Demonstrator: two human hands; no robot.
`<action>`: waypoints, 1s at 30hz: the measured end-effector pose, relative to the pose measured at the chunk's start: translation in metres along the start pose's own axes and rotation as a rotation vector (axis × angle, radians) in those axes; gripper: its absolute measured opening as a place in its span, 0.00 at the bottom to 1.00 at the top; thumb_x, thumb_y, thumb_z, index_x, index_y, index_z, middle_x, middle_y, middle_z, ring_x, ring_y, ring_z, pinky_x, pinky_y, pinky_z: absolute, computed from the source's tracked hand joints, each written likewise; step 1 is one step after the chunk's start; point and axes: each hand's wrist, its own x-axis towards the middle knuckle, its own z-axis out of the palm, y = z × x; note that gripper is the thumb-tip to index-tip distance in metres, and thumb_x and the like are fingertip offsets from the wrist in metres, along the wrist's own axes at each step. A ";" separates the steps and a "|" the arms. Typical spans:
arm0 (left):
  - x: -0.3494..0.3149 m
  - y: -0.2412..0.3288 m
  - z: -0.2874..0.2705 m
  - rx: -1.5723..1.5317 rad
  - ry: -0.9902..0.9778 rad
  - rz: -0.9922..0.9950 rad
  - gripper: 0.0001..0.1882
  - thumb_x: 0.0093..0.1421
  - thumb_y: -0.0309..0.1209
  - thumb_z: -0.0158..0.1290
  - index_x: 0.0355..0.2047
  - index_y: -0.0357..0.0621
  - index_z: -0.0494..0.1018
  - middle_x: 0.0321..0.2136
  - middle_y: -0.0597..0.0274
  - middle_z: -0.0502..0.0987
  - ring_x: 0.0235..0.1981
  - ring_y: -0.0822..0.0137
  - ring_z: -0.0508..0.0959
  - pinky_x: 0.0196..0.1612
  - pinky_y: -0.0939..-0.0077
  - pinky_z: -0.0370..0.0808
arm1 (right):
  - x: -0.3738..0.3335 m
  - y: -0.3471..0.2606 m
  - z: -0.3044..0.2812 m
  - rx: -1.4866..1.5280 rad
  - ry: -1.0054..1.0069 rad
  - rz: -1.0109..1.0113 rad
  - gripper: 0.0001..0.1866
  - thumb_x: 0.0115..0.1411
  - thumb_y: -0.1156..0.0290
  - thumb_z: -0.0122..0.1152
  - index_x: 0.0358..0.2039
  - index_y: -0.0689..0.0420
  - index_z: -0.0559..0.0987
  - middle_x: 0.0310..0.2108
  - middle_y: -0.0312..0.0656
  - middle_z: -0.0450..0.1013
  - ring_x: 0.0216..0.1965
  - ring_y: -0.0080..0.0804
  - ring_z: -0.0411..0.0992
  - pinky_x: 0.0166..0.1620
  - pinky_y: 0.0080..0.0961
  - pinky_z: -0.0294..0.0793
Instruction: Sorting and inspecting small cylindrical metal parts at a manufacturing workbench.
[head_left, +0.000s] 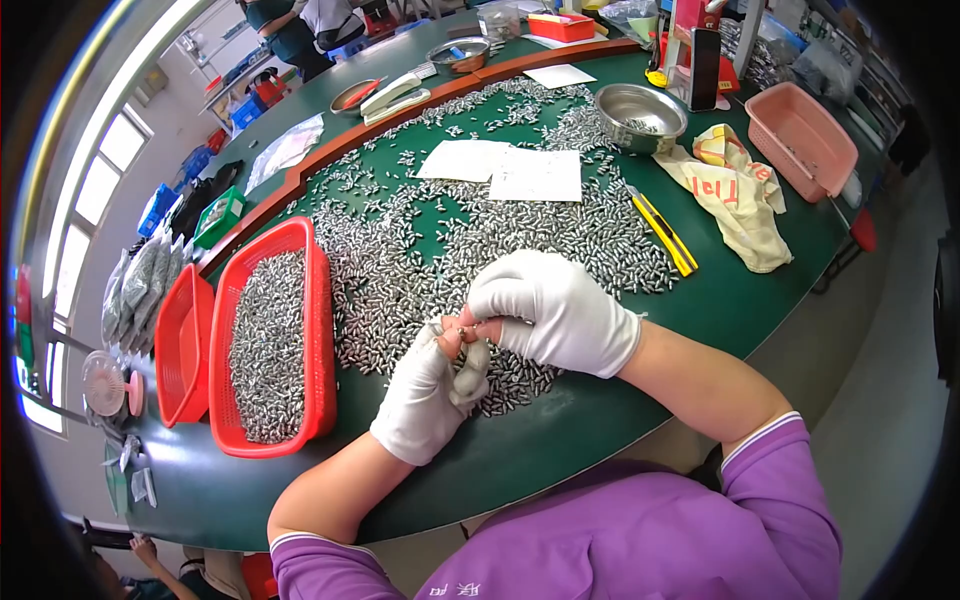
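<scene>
My left hand (pixel 422 400), in a white glove with bare fingertips, is closed in a pinch near the table's front edge. My right hand (pixel 555 308), gloved the same way, reaches in from the right with its thumb and finger pinched against the left fingertips. Between them is a tiny metal part (pixel 462 332), mostly covered by the fingers. Under and beyond both hands spread a great many small silver metal pieces (pixel 510 232), loose on the green table (pixel 440 480). Two white paper sheets (pixel 536 175) lie on the pieces.
At left stand a red basket (pixel 326 330) full of metal pieces and a red tray (pixel 170 340). At right are a yellow utility knife (pixel 665 230), a cloth (pixel 735 195), a steel bowl (pixel 610 105) and a pink basket (pixel 800 130). A brown wooden edge (pixel 330 160) crosses behind.
</scene>
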 end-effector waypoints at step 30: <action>-0.002 -0.005 0.001 0.176 0.074 0.099 0.10 0.64 0.37 0.53 0.38 0.48 0.65 0.23 0.69 0.67 0.18 0.79 0.60 0.22 0.85 0.58 | -0.004 0.001 0.003 0.103 -0.071 0.151 0.08 0.49 0.76 0.66 0.32 0.57 0.78 0.31 0.41 0.74 0.34 0.37 0.74 0.39 0.29 0.74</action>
